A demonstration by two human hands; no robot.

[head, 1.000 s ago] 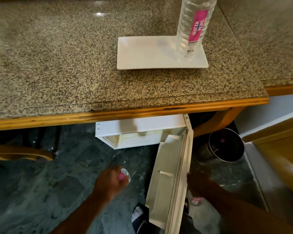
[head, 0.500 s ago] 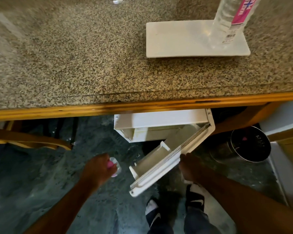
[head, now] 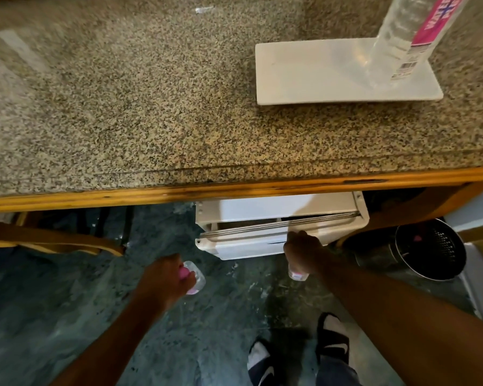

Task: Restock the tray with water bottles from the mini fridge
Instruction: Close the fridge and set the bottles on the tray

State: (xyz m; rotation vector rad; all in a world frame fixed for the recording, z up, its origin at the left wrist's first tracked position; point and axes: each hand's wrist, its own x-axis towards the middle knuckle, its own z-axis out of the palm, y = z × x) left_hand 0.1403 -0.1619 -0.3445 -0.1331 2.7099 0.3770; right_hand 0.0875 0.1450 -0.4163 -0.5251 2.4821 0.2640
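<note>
Left hand [head: 165, 277] clamped on bottle [head: 193, 277], right hand [head: 304, 253] gripping second bottle [head: 298, 274] while pressed against fridge door [head: 248, 245], tray [head: 304, 76] up on counter [head: 123, 107]; could drop that bottle, grip shared with door.

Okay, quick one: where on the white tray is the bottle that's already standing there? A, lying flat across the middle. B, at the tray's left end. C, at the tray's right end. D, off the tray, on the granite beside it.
C: the water bottle with the pink label stands upright on the right end of the white tray, and the tray's left part is bare.
</note>
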